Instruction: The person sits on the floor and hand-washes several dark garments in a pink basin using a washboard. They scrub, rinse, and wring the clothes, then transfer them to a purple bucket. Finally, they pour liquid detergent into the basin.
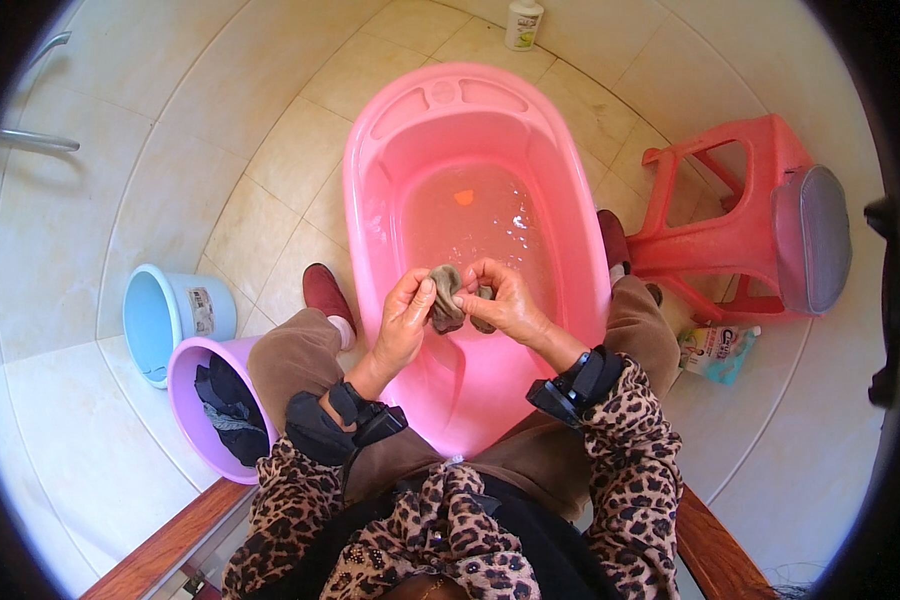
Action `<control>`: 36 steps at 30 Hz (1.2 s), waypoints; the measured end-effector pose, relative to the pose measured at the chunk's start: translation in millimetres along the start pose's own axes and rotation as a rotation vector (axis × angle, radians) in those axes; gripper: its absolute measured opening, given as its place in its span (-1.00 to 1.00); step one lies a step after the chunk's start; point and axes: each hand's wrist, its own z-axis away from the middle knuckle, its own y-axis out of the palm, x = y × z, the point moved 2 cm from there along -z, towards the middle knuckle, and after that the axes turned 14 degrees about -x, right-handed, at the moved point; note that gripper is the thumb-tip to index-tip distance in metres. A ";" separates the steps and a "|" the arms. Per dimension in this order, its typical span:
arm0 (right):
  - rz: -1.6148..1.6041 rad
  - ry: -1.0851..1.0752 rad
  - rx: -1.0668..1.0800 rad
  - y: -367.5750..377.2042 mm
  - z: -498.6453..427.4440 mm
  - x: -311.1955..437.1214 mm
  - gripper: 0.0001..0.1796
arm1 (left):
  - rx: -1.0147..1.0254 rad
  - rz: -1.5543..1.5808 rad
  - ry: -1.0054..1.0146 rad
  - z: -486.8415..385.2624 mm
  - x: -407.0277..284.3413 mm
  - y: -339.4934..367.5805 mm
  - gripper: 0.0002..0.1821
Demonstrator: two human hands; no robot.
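Note:
My left hand (405, 319) and my right hand (506, 300) are close together above the near part of a pink plastic baby bathtub (585, 247). Between them they hold a small wet olive-brown cloth (446, 296), which may be a sock. The left thumb and fingers pinch its left side. The right fingertips grip its right edge, and part of the cloth shows below the right fingers. Shallow cloudy water (450, 232) lies in the tub, with a small orange object (463, 197) in it.
On the left stand a light blue bucket (214, 304) and a tilted purple bucket (187, 442) holding dark cloths. A red plastic stool (720, 247) with a grey pad is at the right, near a detergent pouch (720, 352). A white bottle (523, 26) stands beyond the tub.

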 end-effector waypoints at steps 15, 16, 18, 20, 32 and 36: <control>0.080 -0.069 -0.062 -12.3 -14.8 4.7 -0.88 | -0.031 -0.024 -0.116 3.1 -4.9 1.2 -0.74; 0.064 -0.020 -0.038 -10.3 -14.4 2.6 -0.87 | 0.016 0.070 -0.190 4.3 -6.7 3.8 -0.73; 0.069 0.034 0.000 -6.1 -12.5 0.0 -0.86 | 0.072 0.026 -0.287 5.4 -9.2 6.4 -0.75; 0.133 0.090 0.007 -3.0 -10.0 -1.5 -0.84 | 0.079 -0.024 -0.230 4.4 -11.9 5.3 -0.77; 0.084 0.170 -0.026 -2.6 -18.0 -10.7 -0.76 | -0.101 -0.089 0.012 0.9 -3.7 -2.6 -0.90; -0.043 0.161 -0.132 -8.2 -24.1 -16.4 -0.72 | -0.045 -0.291 -0.010 0.4 3.6 -2.1 -0.84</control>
